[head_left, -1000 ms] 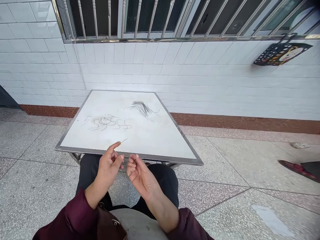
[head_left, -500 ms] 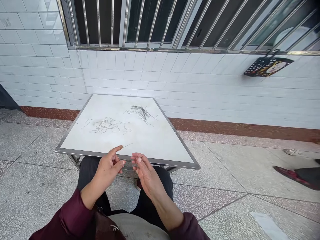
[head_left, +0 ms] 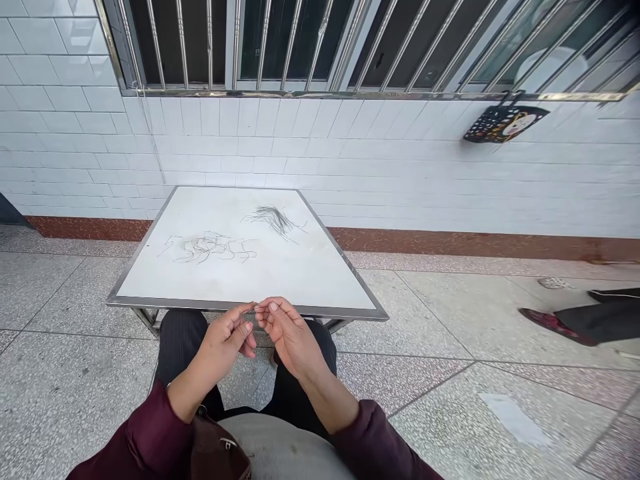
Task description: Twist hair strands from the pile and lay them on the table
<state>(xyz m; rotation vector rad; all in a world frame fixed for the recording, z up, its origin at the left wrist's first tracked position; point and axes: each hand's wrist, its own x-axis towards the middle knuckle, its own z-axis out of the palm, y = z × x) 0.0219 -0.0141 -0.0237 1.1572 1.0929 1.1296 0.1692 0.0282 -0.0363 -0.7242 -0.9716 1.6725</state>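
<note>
My left hand (head_left: 223, 340) and my right hand (head_left: 290, 337) meet fingertip to fingertip just off the front edge of the white table (head_left: 310, 280). The left fingers are curled in a loose pinch; a thin dark strand showed at them a moment ago, now too fine to follow. On the right, thumb and forefinger press together, and what lies between them is too small to make out. A loose tangle of thin dark strands (head_left: 213, 247) is spread on the table's left half. Farther back on the right lies a denser bundle of similar strands (head_left: 274, 217).
Behind the table stands a white tiled wall (head_left: 390, 173) under a barred window (head_left: 295, 47). A patterned bag (head_left: 505, 125) hangs from the bars. At the right, another person's shoe (head_left: 555, 327) is on the speckled floor, near a pale flat patch (head_left: 515, 419).
My hands have come together from a small gap, and their fingertips now touch. The strand that stuck out over the table edge no longer shows there. The view has shifted slightly.
</note>
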